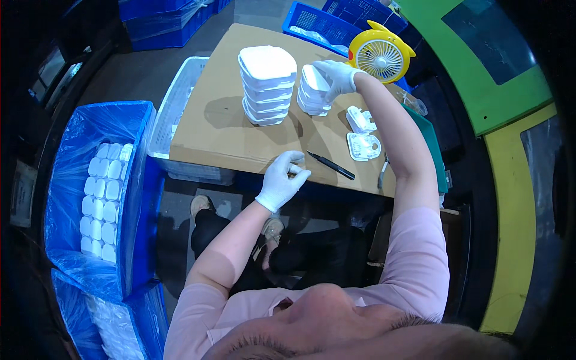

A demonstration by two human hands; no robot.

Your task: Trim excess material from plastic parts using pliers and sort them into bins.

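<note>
My right hand (339,78), in a white glove, reaches over the smaller stack of white plastic covers (312,101). Its fingers are closed on the top cover, partly hiding it. A taller stack of rounded-square white plastic covers (267,90) stands just to the left. Near the table's front edge is my gloved left hand (282,182), palm up with loosely curled fingers; a gap shows between thumb and fingers, and nothing is visible in it. A black marker pen (331,165) lies to its right. Further right are white moulded plastic parts (363,146), one flat and others piled behind.
The cardboard-topped table (204,135) has a yellow fan (381,57) at its far right. Lined blue crates (135,210) with white pieces stand at left, beside a white basket (168,114). A thin-bladed tool (383,172) and a green tray (433,147) lie at right.
</note>
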